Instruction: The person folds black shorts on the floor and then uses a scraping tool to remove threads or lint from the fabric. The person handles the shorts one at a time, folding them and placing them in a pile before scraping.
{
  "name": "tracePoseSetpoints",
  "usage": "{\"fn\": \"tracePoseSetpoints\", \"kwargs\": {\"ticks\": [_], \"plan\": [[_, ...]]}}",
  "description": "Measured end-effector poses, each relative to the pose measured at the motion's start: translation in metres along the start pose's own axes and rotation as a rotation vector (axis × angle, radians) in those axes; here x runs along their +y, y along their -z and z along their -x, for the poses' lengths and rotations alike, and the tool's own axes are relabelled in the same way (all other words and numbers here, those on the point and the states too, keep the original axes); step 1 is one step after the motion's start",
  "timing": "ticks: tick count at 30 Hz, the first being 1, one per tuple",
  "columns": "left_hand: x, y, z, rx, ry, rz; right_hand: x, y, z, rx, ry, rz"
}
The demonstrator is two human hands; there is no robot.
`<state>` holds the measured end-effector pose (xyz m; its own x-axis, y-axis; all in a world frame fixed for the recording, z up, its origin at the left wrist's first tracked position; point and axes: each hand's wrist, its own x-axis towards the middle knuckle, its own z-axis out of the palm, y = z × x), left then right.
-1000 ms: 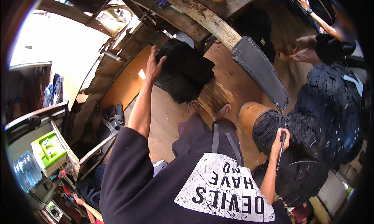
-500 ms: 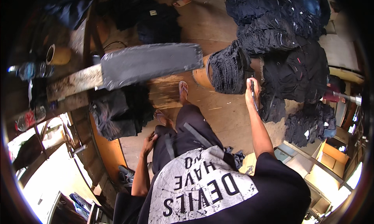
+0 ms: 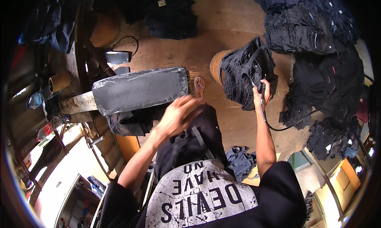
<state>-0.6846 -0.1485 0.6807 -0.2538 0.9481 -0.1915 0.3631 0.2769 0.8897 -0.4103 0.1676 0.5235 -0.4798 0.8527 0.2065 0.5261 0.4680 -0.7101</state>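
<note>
Since the earlier frame, the left hand [image 3: 178,115] had been raised from beside the dark trousers [image 3: 208,121] to near the end of a long grey padded board wrapped in shiny film [image 3: 139,89]. Meanwhile, the top of a pile of ridged black cloth [image 3: 237,74] had been rumpled into a loose loop.

The pile was seen at two o'clock, against a round orange-brown drum [image 3: 216,66] that it partly hid. The board was carried on a pale wooden beam [image 3: 77,103] at ten o'clock, and dark crumpled garments [image 3: 129,125] were left below it at half past eight.

At half past two, a slim black pen-shaped tool [image 3: 262,89] was clamped in the grip of the right hand [image 3: 258,99], its black hose [image 3: 274,129] curved away toward three o'clock. Whether cloth was pinched too could not be made out. The left grip was slack, its blurred fingers apart with nothing visibly held.

The step in hand was judged to be the handling of the uppermost cloth. For the next move, a single layer would probably need to be held firmly, with the hose kept off the folds.
</note>
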Motion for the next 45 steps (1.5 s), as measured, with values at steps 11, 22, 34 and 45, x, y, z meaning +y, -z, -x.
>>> {"fn": "tracePoseSetpoints", "kwargs": {"ticks": [11, 22, 34, 45], "plan": [[-0.078, 0.046, -0.211, -0.254, -0.058, -0.155, -0.219, -0.046, 0.015, -0.169, 0.015, -0.129], [-0.158, 0.216, 0.085, 0.623, -0.097, -0.200, -0.463, -0.177, 0.132, -0.493, 0.272, -0.530], [-0.131, 0.151, 0.117, 0.738, 0.604, -0.042, -0.338, -0.171, 0.031, -0.411, 0.474, -0.115], [-0.095, 0.212, 0.126, 0.485, 0.698, 1.029, -0.374, -0.215, 0.054, -0.349, 0.498, -0.164]]}}
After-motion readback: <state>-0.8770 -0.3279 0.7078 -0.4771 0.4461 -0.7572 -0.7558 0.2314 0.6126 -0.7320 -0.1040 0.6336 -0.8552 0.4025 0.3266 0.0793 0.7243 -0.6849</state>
